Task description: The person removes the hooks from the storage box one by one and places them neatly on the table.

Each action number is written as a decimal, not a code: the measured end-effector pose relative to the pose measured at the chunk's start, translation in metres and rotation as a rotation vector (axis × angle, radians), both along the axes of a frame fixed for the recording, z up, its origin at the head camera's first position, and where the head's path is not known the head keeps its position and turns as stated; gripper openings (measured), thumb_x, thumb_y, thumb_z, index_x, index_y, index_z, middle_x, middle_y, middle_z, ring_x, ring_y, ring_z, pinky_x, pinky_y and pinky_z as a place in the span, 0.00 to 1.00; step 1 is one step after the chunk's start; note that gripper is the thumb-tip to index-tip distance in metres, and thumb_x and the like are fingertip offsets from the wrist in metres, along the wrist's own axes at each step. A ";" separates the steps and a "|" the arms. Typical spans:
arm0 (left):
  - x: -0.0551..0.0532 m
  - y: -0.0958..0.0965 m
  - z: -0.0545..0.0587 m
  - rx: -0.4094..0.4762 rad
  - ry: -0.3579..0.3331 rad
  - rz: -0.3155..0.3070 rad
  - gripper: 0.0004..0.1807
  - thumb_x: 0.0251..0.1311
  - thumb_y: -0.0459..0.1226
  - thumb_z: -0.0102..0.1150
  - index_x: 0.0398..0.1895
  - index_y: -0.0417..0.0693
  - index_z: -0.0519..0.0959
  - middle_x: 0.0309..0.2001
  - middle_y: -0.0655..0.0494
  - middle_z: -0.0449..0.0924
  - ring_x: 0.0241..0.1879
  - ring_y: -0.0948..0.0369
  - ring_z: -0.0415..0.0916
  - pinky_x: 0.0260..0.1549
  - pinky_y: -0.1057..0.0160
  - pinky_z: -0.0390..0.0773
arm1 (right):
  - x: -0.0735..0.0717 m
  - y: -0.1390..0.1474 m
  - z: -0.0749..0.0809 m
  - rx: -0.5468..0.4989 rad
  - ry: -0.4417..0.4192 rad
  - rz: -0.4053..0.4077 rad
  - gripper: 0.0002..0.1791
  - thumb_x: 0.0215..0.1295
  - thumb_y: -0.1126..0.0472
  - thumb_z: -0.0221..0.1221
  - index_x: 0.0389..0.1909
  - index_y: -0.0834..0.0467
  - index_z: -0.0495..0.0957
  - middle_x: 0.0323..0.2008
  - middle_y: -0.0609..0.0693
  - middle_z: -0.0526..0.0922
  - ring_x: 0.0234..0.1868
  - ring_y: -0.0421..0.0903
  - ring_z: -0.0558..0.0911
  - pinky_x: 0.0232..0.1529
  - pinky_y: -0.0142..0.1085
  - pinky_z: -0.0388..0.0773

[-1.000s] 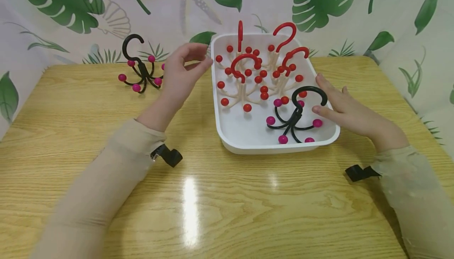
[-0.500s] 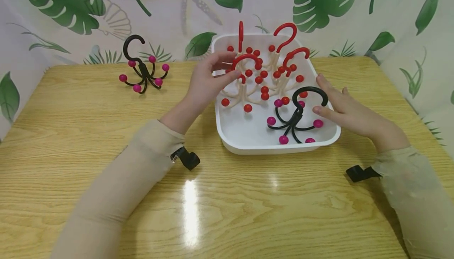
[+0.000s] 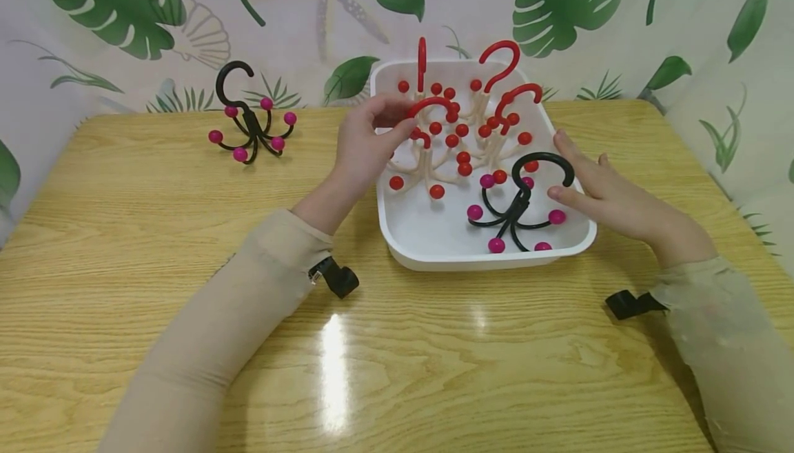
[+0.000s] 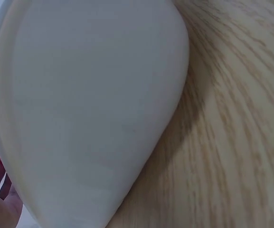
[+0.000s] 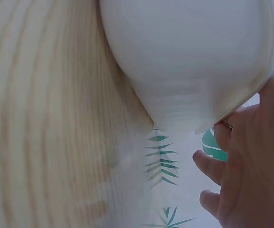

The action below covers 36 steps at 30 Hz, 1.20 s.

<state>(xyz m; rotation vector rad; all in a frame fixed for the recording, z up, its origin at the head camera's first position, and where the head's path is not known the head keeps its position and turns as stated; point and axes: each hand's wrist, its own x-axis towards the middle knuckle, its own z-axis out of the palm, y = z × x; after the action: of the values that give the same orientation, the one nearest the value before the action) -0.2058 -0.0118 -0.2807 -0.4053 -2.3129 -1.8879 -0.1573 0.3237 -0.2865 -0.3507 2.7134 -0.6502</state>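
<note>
In the head view, my left hand (image 3: 362, 139) pinches the red hook of a beige multi-arm hanger (image 3: 425, 163) between thumb and fingers. This hanger, tipped with red balls, stands at the near left among several like it in the white tray (image 3: 397, 253). My right hand (image 3: 614, 198) rests along the tray's right rim with its fingers fairly straight. Its thumb lies over the rim, close to a black multi-arm hanger (image 3: 517, 198) with pink balls in the tray's near right corner. The right wrist view shows fingers (image 5: 222, 137) right at the rim.
A second black hanger (image 3: 250, 122) with pink balls stands on the wooden table (image 3: 471, 370), left of the tray. Behind the table hangs a leaf-patterned cloth (image 3: 298, 18). The red hooks in the tray stand close together.
My left hand has moved right, from beside the tray to over its left rim, and taken hold of a red hook. That hanger has shifted slightly. The right hand stays put.
</note>
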 end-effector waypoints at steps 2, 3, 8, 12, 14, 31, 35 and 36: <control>0.000 0.001 0.000 0.001 0.000 0.005 0.13 0.56 0.37 0.60 0.46 0.49 0.78 0.42 0.59 0.79 0.41 0.65 0.73 0.42 0.71 0.75 | 0.000 0.000 0.000 -0.002 -0.003 -0.002 0.41 0.64 0.40 0.45 0.65 0.31 0.24 0.69 0.39 0.25 0.64 0.57 0.16 0.54 0.69 0.22; 0.000 0.001 0.000 0.004 -0.001 0.007 0.13 0.56 0.37 0.60 0.46 0.49 0.78 0.42 0.59 0.79 0.41 0.65 0.73 0.41 0.71 0.75 | 0.000 0.000 0.000 -0.002 -0.006 -0.006 0.41 0.64 0.40 0.45 0.65 0.30 0.24 0.69 0.38 0.24 0.64 0.57 0.16 0.54 0.69 0.23; 0.010 0.003 0.010 0.025 0.007 0.000 0.13 0.56 0.34 0.59 0.46 0.44 0.78 0.42 0.54 0.79 0.41 0.63 0.74 0.41 0.71 0.76 | 0.001 0.000 0.001 0.003 -0.022 -0.025 0.41 0.64 0.39 0.45 0.64 0.28 0.23 0.69 0.37 0.24 0.63 0.57 0.15 0.51 0.72 0.26; 0.024 0.004 0.024 0.038 0.018 0.001 0.13 0.57 0.32 0.57 0.46 0.39 0.77 0.42 0.49 0.79 0.41 0.59 0.74 0.41 0.70 0.76 | 0.001 0.001 0.001 0.006 -0.019 -0.024 0.41 0.64 0.39 0.45 0.64 0.28 0.23 0.69 0.37 0.24 0.63 0.57 0.15 0.52 0.72 0.26; 0.029 0.004 0.029 0.045 0.027 0.012 0.13 0.58 0.31 0.56 0.46 0.38 0.76 0.42 0.48 0.78 0.41 0.59 0.74 0.41 0.70 0.76 | 0.001 0.001 0.001 0.011 -0.015 -0.023 0.41 0.64 0.39 0.45 0.64 0.29 0.23 0.69 0.36 0.24 0.63 0.58 0.16 0.52 0.72 0.26; 0.027 -0.012 0.054 0.218 0.135 0.071 0.13 0.56 0.32 0.59 0.44 0.37 0.77 0.42 0.49 0.79 0.40 0.60 0.76 0.41 0.68 0.77 | 0.001 0.003 0.000 -0.022 -0.026 -0.010 0.41 0.64 0.40 0.45 0.64 0.28 0.24 0.68 0.35 0.23 0.64 0.58 0.16 0.52 0.71 0.26; 0.025 -0.020 0.062 0.277 0.118 0.094 0.13 0.55 0.32 0.59 0.44 0.37 0.78 0.42 0.49 0.79 0.41 0.58 0.76 0.42 0.67 0.77 | 0.001 0.002 0.000 -0.011 -0.029 -0.015 0.41 0.64 0.39 0.45 0.63 0.27 0.24 0.68 0.35 0.23 0.64 0.57 0.16 0.52 0.72 0.26; 0.025 -0.022 0.064 0.290 0.119 0.098 0.13 0.55 0.32 0.59 0.44 0.37 0.78 0.42 0.48 0.79 0.41 0.58 0.76 0.42 0.67 0.77 | 0.001 0.002 0.000 -0.009 -0.030 -0.015 0.41 0.64 0.39 0.45 0.63 0.27 0.24 0.68 0.35 0.23 0.64 0.57 0.16 0.51 0.72 0.27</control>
<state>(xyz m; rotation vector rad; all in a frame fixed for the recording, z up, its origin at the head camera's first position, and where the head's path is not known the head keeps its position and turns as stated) -0.1809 -0.0337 -0.2169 -0.3507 -1.9110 -2.0476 -0.1563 0.3259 -0.2863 -0.3199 2.6877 -0.6665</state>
